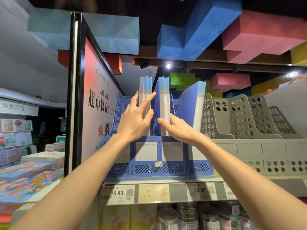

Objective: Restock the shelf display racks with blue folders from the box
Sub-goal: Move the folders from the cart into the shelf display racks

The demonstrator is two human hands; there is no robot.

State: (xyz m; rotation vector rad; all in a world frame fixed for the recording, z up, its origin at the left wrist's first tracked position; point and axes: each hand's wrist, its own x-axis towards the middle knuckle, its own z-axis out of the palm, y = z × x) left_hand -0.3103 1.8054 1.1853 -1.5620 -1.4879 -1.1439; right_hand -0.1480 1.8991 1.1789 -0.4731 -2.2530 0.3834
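A blue plastic display rack [159, 168] stands on the shelf at chest height. Three groups of blue folders stand upright in its slots: a left group [145, 90], a middle group [163, 97] and a right folder [193, 103] leaning rightward. My left hand [135, 120] lies against the left group, thumb behind it, fingers stretched across the spines, index fingertip reaching the middle group. My right hand [178, 128] holds the lower part of the middle group, with its thumb on the front edge and its fingers behind. The box is out of view.
A grey perforated rack [249, 130] with empty slots sits right of the blue one. A black-framed poster panel [98, 103] walls off the left. Price tags [154, 192] line the shelf edge, jars [187, 216] stand below, and coloured blocks [196, 34] hang overhead.
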